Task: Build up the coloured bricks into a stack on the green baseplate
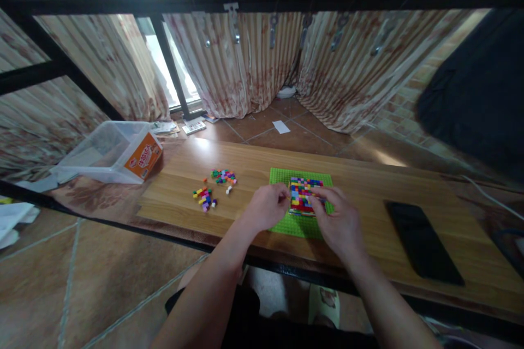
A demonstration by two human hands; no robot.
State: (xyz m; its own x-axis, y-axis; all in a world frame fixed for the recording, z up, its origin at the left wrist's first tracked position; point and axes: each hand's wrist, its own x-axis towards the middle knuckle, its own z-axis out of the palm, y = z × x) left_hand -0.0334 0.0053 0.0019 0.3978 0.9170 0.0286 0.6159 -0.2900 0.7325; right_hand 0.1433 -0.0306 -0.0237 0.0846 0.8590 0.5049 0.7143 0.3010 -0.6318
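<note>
A green baseplate [282,176] lies on the wooden board [368,196]. On it stands a square block of small multicoloured bricks [303,191]. My left hand [267,206] rests against the block's left edge, fingers curled. My right hand [338,221] touches the block's lower right side with its fingertips. Whether either hand pinches a loose brick is hidden. Two small heaps of loose coloured bricks [213,188] lie to the left, apart from both hands.
A clear plastic box [102,150] with an orange label sits at the left. A black phone [421,242] lies on the board to the right. Black frame bars cross above and along the near edge. Curtains hang behind, over a tiled floor.
</note>
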